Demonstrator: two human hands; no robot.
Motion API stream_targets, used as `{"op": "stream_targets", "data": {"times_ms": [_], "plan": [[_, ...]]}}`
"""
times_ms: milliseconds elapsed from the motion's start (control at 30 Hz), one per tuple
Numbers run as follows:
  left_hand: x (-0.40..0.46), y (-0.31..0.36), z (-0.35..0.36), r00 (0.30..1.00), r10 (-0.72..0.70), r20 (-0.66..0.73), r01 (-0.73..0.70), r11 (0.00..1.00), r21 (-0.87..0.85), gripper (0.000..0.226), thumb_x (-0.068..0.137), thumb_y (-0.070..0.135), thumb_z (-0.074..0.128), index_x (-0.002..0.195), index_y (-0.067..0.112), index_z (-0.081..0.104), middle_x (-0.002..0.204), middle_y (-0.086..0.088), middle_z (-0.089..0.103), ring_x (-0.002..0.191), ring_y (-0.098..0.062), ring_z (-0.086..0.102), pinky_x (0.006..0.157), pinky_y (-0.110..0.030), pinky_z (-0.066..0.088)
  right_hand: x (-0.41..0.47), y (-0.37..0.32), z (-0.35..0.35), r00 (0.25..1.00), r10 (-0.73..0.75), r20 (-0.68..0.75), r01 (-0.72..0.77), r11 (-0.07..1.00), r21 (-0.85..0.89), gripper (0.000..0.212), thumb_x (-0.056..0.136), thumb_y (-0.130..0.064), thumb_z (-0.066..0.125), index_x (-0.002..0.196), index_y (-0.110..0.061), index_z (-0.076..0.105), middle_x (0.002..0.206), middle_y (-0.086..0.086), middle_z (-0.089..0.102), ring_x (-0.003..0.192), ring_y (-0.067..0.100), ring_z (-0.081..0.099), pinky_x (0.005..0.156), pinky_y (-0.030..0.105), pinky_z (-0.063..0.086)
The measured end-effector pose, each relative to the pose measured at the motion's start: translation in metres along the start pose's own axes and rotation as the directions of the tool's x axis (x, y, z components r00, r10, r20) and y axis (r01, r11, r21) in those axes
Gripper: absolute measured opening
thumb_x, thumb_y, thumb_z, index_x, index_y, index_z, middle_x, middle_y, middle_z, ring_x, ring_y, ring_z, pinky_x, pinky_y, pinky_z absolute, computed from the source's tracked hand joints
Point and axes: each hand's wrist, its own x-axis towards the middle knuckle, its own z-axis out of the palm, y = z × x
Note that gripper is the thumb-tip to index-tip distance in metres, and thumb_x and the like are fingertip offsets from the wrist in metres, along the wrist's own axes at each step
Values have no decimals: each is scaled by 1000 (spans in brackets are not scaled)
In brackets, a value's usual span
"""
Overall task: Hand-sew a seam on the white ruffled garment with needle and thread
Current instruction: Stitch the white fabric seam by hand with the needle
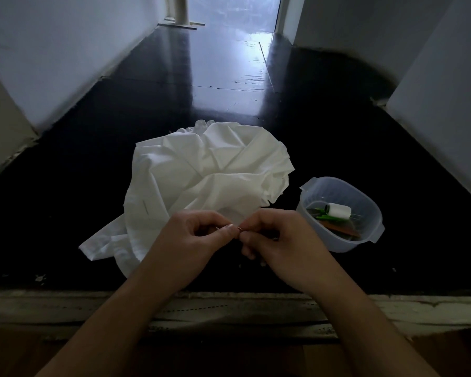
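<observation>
The white ruffled garment [210, 172] lies crumpled on the dark floor, ruffled edge farthest away. The needle and thread are too small to make out.

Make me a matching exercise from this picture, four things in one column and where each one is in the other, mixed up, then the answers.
1. spool
2. garment
3. tub
4. hands, left and right

A. crumpled on the dark floor
B. right of the garment
C. fingertips meeting at the garment's near edge
D. inside the tub

Pairs: 1-D, 2-A, 3-B, 4-C
</observation>
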Motion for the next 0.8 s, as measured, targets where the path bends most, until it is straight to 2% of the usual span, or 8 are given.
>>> {"op": "stream_targets", "data": {"times_ms": [167, 300, 433, 500, 567, 667, 733, 800], "plan": [[1, 0, 0, 1000, -22, -5, 22, 1000, -2, 13, 95, 25, 74, 85, 22, 82, 77, -4, 77, 70, -18, 74, 63, -23, 56, 2, -1, -1, 998, -10, -62, 8, 999, -32, 23, 97, -13, 67, 79, -24, 75, 70, -4, 71, 60, 12, 67, 59, 28, 54], [3, -2, -2, 998, -66, 5, 66, 997, 31, 17, 96, 20, 71, 83, 20, 82, 63, 6, 69, 55, -3, 62, 58, -17, 46, 3, 0, -1, 992, -21, -124, 11, 997, -82, 25, 95, -13, 69, 73, -24, 74, 68, -8, 70, 63, 10, 66, 64, 34, 58], [5, -11, -5, 1000, -11, -17, 13, 988, 152, 21, 100, 36, 63, 115, 44, 75, 113, 17, 74, 109, 0, 67, 97, -30, 49, 2, 2, 0, 992, -25, -120, 13, 994, -105, 26, 95, -12, 69, 73, -24, 74, 67, -9, 69, 63, 8, 66, 61, 24, 53], [2, -6, 1, 1000, 12, 19, -14, 993, 113, 30, 101, 39, 60, 129, 48, 67, 122, 21, 69, 118, 0, 63, 103, -30, 48, 1, 1, 1, 994, -52, -93, 39, 990, -136, 25, 95, -12, 68, 74, -24, 73, 69, -11, 69, 66, 6, 66, 60, 17, 47], [-1, 0, 9, 995, 18, 99, -22, 999, 44, 28, 106, 28, 59, 129, 38, 69, 115, 16, 74, 111, -1, 69, 99, -29, 53, 0, 1, 2, 993, -86, -77, 73, 985, -156, 25, 96, -12, 68, 76, -25, 73, 72, -12, 69, 69, 6, 67, 62, 17, 49], [-1, -1, 18, 994, 24, 111, -39, 990, 138, 22, 106, 29, 55, 98, 31, 76, 85, 5, 76, 76, -5, 72, 74, -32, 58, 0, 2, 2, 991, -88, -100, 70, 982, -173, 26, 96, -12, 67, 76, -27, 74, 74, -14, 71, 74, 6, 69, 66, 26, 57], [0, -4, 18, 997, 15, 70, -26, 988, 155, 26, 105, 30, 58, 85, 29, 75, 70, 4, 71, 57, -3, 61, 58, -26, 47, 0, 2, 1, 989, -77, -126, 52, 981, -187, 25, 96, -14, 68, 76, -28, 74, 75, -15, 70, 75, 5, 69, 67, 26, 57], [2, -8, 16, 1000, -13, -6, 14, 991, 132, 24, 101, 29, 64, 82, 26, 79, 59, 6, 63, 49, -3, 53, 52, -20, 40, 0, 2, 1, 984, -70, -166, 38, 982, -186, 24, 96, -15, 70, 77, -28, 74, 74, -17, 70, 75, 3, 68, 66, 20, 55]]}}
